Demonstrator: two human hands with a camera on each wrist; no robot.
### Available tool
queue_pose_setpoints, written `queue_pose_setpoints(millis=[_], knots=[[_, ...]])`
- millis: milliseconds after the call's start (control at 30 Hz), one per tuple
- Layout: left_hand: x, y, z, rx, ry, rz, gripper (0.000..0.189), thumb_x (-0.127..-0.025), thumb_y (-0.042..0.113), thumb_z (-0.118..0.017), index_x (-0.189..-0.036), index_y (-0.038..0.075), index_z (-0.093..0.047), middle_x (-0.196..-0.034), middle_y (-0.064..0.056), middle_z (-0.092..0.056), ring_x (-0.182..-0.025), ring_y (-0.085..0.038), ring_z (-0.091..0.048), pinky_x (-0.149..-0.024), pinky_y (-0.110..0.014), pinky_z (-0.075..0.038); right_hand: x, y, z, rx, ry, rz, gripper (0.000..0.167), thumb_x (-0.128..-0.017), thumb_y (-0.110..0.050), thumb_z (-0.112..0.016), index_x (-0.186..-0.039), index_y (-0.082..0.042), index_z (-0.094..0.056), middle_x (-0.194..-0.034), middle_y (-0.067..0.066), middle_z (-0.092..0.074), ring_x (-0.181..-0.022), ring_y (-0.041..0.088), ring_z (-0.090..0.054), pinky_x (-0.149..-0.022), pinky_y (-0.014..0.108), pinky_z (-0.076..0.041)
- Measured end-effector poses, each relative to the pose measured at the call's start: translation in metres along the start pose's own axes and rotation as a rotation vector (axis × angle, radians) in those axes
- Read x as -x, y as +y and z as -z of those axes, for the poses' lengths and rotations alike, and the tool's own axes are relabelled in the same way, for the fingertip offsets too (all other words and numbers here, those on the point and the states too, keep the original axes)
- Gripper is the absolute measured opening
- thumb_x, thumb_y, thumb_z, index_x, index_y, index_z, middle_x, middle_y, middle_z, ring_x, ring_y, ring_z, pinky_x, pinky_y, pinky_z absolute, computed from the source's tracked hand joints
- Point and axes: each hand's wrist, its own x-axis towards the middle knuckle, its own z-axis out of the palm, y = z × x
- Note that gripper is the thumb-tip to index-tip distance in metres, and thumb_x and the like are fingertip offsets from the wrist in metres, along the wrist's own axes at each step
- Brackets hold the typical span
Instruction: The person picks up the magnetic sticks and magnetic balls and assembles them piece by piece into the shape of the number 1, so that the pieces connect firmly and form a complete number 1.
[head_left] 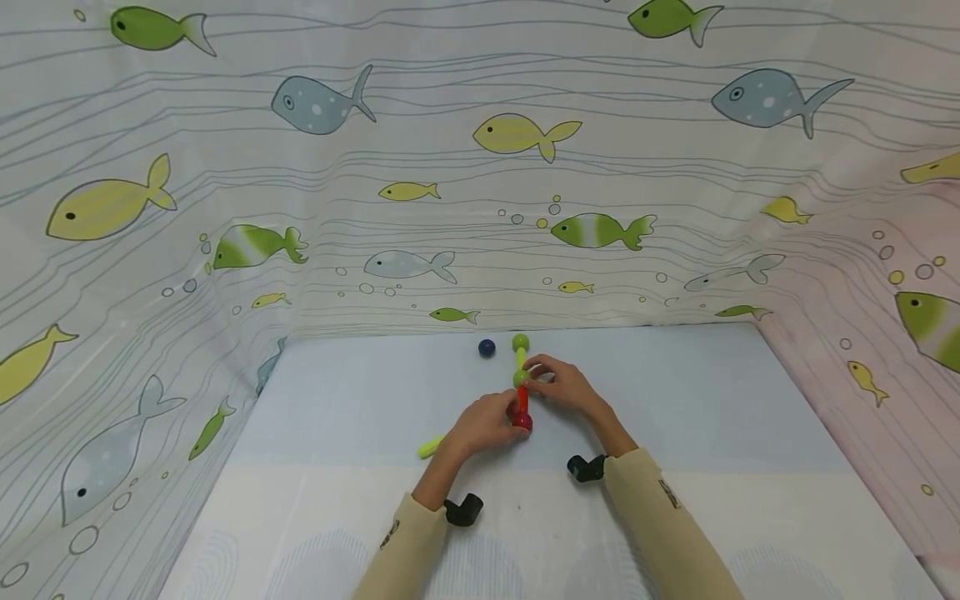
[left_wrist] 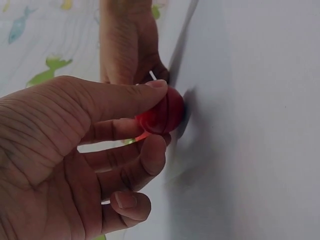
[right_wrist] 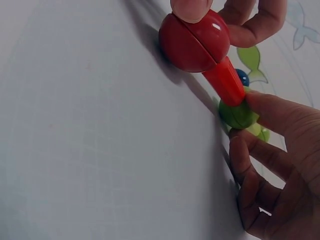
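A chain of balls and rods lies on the table, pointing away from me. At its near end is a red ball (right_wrist: 196, 42), joined to a red rod (right_wrist: 225, 82). That rod meets a green ball (right_wrist: 237, 112), from which a yellow-green rod (head_left: 521, 359) runs to another green ball (head_left: 521, 342) at the far end. My left hand (head_left: 486, 422) grips the red ball between thumb and fingers. With thumb and fingertips, my right hand (head_left: 564, 385) pinches the middle green ball.
A dark blue ball (head_left: 487, 348) sits left of the chain's far end. Beside my left wrist lies a loose yellow-green rod (head_left: 431, 447), partly hidden by the arm. Fish-printed cloth walls (head_left: 480, 225) stand behind and on both sides of the table (head_left: 360, 400).
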Motion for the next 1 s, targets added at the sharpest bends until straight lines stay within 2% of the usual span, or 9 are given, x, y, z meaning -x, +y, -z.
queue_pose_setpoints(millis=[333, 633, 1000], knots=[[-0.001, 0.001, -0.001, 0.005, 0.006, -0.008, 0.035, -0.084, 0.024, -0.080, -0.109, 0.011, -0.058, -0.091, 0.003, -0.062, -0.080, -0.012, -0.054, -0.074, -0.025, -0.047, 0.001, -0.002, 0.001, 0.018, 0.018, 0.021, 0.030, -0.093, -0.026, -0.071, -0.121, -0.019, -0.062, -0.110, 0.004, -0.069, -0.103, 0.023, -0.062, -0.087, 0.041, -0.050], [-0.002, 0.000, -0.001, 0.008, 0.025, -0.007, 0.034, -0.085, 0.023, -0.079, -0.109, 0.011, -0.058, -0.091, 0.001, -0.063, -0.080, -0.012, -0.055, -0.073, -0.025, -0.048, 0.004, -0.004, 0.003, 0.005, 0.015, 0.049, 0.040, -0.092, -0.028, -0.071, -0.128, -0.017, -0.059, -0.109, 0.007, -0.068, -0.095, 0.025, -0.064, -0.083, 0.041, -0.051], [-0.005, -0.006, -0.005, 0.032, 0.064, 0.007, 0.032, -0.087, 0.026, -0.078, -0.108, 0.012, -0.059, -0.096, 0.001, -0.065, -0.086, -0.015, -0.058, -0.076, -0.028, -0.047, 0.016, -0.011, 0.011, -0.062, -0.128, 0.134, 0.044, -0.090, -0.023, -0.074, -0.130, -0.013, -0.060, -0.100, 0.004, -0.065, -0.090, 0.021, -0.064, -0.080, 0.036, -0.054]])
